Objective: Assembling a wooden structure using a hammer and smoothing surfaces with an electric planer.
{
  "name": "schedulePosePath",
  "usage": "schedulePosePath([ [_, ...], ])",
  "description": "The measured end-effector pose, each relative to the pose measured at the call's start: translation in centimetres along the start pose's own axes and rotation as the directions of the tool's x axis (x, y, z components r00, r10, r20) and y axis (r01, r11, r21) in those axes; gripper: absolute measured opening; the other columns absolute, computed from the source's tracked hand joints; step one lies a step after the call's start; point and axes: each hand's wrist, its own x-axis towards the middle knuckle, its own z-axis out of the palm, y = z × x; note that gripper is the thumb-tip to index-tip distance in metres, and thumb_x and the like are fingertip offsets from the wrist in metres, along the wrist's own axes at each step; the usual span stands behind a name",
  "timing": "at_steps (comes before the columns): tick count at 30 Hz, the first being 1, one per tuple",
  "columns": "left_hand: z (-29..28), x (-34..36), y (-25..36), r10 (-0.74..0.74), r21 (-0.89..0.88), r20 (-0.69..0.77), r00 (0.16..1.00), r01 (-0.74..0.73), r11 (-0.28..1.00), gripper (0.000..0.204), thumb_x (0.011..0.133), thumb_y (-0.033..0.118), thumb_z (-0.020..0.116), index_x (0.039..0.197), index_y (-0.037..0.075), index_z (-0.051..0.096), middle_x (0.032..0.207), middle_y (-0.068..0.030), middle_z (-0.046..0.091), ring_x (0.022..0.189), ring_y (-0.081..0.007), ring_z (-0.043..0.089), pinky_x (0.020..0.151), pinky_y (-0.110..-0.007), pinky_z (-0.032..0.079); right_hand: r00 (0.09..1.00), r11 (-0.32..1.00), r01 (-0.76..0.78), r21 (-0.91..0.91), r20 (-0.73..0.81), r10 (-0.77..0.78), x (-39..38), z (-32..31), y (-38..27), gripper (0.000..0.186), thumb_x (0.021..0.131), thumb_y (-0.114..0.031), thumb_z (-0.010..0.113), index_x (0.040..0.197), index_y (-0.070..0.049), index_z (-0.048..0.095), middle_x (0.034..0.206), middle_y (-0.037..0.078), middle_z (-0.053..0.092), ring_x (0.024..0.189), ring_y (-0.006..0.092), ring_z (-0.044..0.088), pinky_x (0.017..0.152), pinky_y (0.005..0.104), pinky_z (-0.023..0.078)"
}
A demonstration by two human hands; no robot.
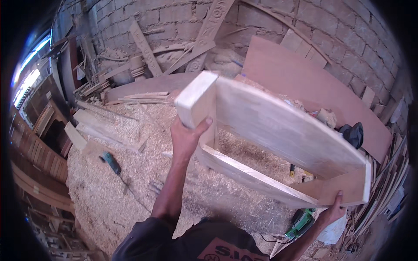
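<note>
Between both hands I hold up a pale wooden frame (278, 124), open through the middle, with two long boards joined by shorter end pieces. My left hand (188, 135) grips its left end piece, thumb pressed on the inner face. At the right end, my right hand (334, 212) clasps the lower corner, with the thumb inside and the other fingers mostly hidden. The frame is tilted, its left end higher in the picture than its right. Shavings on the floor show through the opening.
Wood shavings (100, 200) cover the floor. A teal power tool (111, 162) lies left, a green power tool (301, 222) near my right arm. A large reddish sheet (300, 82) leans on the block wall. Carved boards (146, 50) stand behind; wood strips (383, 200) pile up right.
</note>
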Motion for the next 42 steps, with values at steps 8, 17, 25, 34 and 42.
schedulePosePath([
  [8,-1.2,1.8,5.4,-0.019,0.448,0.123,0.992,-0.039,0.893,0.063,0.07,0.025,0.087,0.121,-0.004,0.064,0.104,-0.0214,0.074,0.094,-0.0293,0.073,0.087,-0.038,0.057,0.964,0.965,-0.247,-0.088,0.081,0.254,2.2,0.6,0.8,0.061,0.087,-0.025,0.079,0.125,0.017,0.057,0.114,0.024,0.067,0.09,0.0269,0.068,0.076,0.0365,0.058],
  [17,-0.5,1.3,-11.8,-0.284,0.715,0.166,0.944,0.083,0.694,0.065,0.064,0.032,0.089,0.115,-0.002,0.067,0.101,-0.0226,0.074,0.095,-0.0347,0.073,0.086,-0.043,0.057,0.859,0.861,-0.269,-0.432,0.297,0.417,-0.9,1.7,13.1,0.053,0.087,-0.028,0.08,0.115,0.014,0.067,0.102,0.02,0.072,0.083,0.0226,0.067,0.075,0.0366,0.055],
  [25,-4.8,1.5,-28.7,-0.416,0.848,0.188,0.889,0.066,0.525,0.064,0.062,0.028,0.091,0.115,-0.002,0.069,0.104,-0.017,0.075,0.092,-0.0295,0.073,0.083,-0.043,0.056,0.687,0.703,-0.042,-0.71,0.49,0.537,-3.3,2.3,19.7,0.041,0.089,-0.029,0.079,0.111,0.004,0.07,0.094,0.006,0.072,0.083,0.0114,0.062,0.076,0.0306,0.051],
  [34,-3.4,0.5,-32.3,-0.58,0.787,0.194,0.791,0.227,0.573,0.071,0.063,0.032,0.086,0.125,0.002,0.065,0.113,-0.0193,0.073,0.108,-0.0359,0.069,0.095,-0.045,0.051,0.275,0.335,-0.39,-0.858,0.239,0.931,-15.9,-16.5,14.1,0.054,0.096,-0.041,0.068,0.131,0.0,0.064,0.118,0.013,0.071,0.112,0.0198,0.063,0.099,0.0344,0.047],
  [42,-2.3,0.4,-32.7,-0.547,0.892,0.099,0.831,0.17,0.419,0.082,0.073,0.039,0.082,0.139,-0.001,0.052,0.128,-0.0248,0.065,0.118,-0.0385,0.063,0.1,-0.046,0.048,0.313,0.2,-0.651,-0.732,-0.018,0.95,-22.8,-22.6,10.5,0.057,0.088,-0.043,0.078,0.122,0.002,0.069,0.094,0.008,0.072,0.083,0.0135,0.064,0.073,0.0313,0.051],
])
